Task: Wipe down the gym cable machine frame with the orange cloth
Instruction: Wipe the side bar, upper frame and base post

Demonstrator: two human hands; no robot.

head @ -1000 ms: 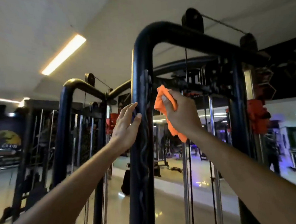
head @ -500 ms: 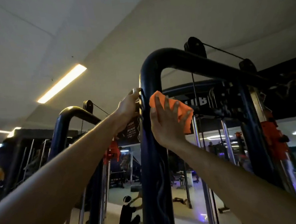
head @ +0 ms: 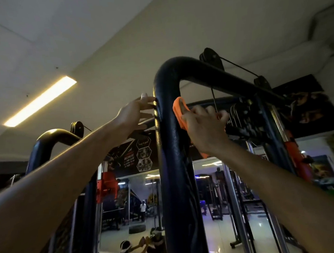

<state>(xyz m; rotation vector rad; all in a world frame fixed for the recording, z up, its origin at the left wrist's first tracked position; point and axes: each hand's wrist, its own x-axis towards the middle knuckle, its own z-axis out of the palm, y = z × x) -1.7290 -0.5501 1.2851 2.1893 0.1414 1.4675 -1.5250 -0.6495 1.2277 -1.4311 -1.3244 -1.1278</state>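
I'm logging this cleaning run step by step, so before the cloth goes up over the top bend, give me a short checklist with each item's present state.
1. Orange cloth in the right hand: ok, fingers curled round it.
2. Cloth against the frame upright: ok, it presses on the right side of the post.
3. Left hand bracing: ok, straight fingers touch the left side of the post.
4. Top bend free above the cloth: ok, nothing lies on it.
5. Cable away from the fingers: cannot tell, it runs close behind the right hand.
6. Post below already clean: cannot tell.
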